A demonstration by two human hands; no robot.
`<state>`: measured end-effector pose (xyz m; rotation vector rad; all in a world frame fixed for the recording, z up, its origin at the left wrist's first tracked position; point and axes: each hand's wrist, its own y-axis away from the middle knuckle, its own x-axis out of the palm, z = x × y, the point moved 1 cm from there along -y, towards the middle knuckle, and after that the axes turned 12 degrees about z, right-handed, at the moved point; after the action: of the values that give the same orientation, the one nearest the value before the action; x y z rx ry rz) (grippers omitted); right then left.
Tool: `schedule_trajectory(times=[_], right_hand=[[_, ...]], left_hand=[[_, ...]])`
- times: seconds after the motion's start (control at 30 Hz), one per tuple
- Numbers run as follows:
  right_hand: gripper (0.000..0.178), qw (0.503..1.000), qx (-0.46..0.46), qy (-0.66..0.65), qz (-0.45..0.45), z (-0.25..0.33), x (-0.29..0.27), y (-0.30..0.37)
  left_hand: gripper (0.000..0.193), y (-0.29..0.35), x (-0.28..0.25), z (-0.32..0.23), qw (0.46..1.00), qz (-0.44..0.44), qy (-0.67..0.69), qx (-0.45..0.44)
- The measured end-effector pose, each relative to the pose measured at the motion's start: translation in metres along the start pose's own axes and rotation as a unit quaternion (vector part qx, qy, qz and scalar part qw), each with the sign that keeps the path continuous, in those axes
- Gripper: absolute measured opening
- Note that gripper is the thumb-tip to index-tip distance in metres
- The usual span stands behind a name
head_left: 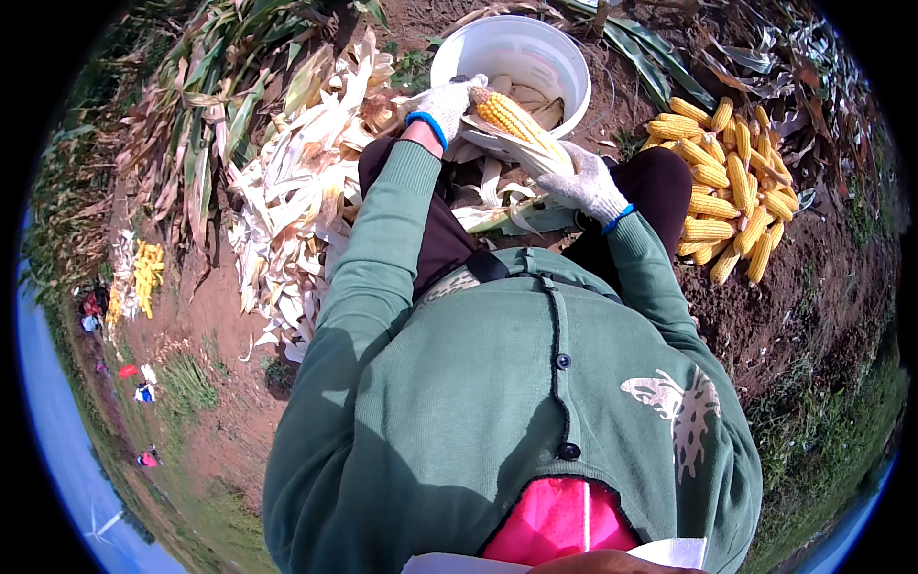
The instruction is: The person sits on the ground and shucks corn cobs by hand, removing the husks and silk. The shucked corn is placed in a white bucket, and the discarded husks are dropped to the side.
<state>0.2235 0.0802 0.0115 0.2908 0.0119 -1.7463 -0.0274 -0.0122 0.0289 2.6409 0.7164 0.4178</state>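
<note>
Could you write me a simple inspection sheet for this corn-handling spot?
Surface: reddish-brown soil.
Work items: partly husked corn cob; heap of bare yellow cobs at right; white bucket ahead, pale pieces inside.
Clutter: loose pale husks, mostly at left.
Hands: both gloved; right hand grips the cob's husk-covered end; left hand at its tip, grip unclear.
Cables: nothing seen.
Surroundings: dry and green stalks, more yellow cobs farther left, distant wind turbine.

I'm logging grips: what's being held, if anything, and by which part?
A partly husked corn cob: the right hand grips its husk-covered end; the left hand is at its bare end, but whether it grips is unclear.
</note>
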Motion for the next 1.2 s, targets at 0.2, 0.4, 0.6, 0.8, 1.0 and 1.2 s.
schedule_trajectory(times=[0.2, 0.4, 0.6, 0.8, 1.0, 1.2], right_hand=[[0.066, 0.99, 0.017, -0.139, 0.004, 0.012, 0.003, 0.004], [0.064, 0.936, -0.003, -0.348, 0.054, -0.009, 0.0, 0.002], [0.064, 0.851, -0.026, -0.514, 0.101, -0.014, 0.0, 0.004], [0.072, 0.673, -0.135, -0.721, 0.099, -0.01, -0.019, 0.006], [0.07, 0.678, -0.105, -0.725, 0.061, -0.004, -0.019, 0.005], [0.071, 0.708, -0.103, -0.687, 0.124, -0.008, -0.011, 0.003]], left_hand=[[0.034, -0.066, -0.028, 0.078, 0.997, -0.065, 0.004, 0.031], [0.03, -0.03, -0.001, 0.051, 0.985, -0.16, -0.031, 0.052], [0.048, -0.011, 0.022, 0.012, 0.943, -0.252, -0.169, 0.136], [0.048, -0.026, -0.083, 0.055, 0.939, -0.289, 0.133, 0.131], [0.028, -0.011, -0.001, 0.021, 0.942, 0.003, 0.263, 0.208], [0.061, 0.013, 0.076, 0.025, 0.895, 0.149, 0.409, 0.1]])
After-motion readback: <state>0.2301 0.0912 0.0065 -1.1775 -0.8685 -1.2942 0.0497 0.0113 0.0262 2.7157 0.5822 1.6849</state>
